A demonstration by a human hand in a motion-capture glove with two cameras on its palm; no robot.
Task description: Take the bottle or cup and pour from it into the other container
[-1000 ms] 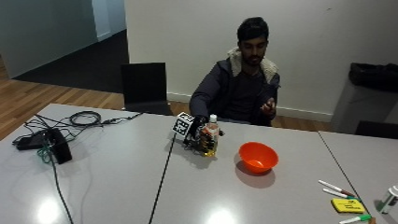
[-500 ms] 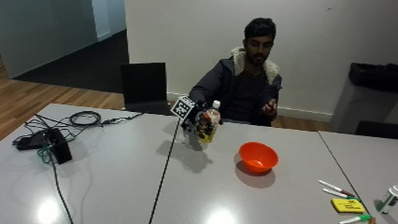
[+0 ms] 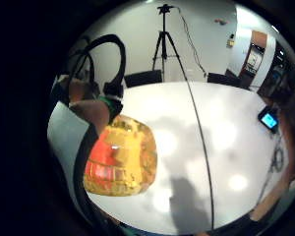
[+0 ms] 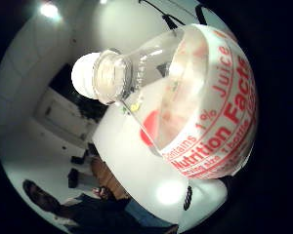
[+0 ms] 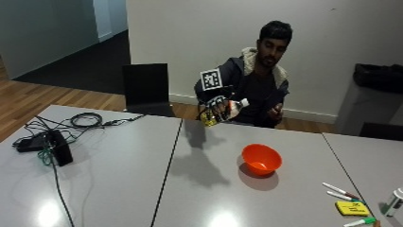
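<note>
The gloved right hand grasps the bottle around its labelled middle and holds it tilted in the air, above the table and well apart from the orange bowl. The bottle looks like light, thin plastic that may dent; its white cap, beyond the fingers, seems still on.

dark hooded jacket, black-gloved right hand
</note>
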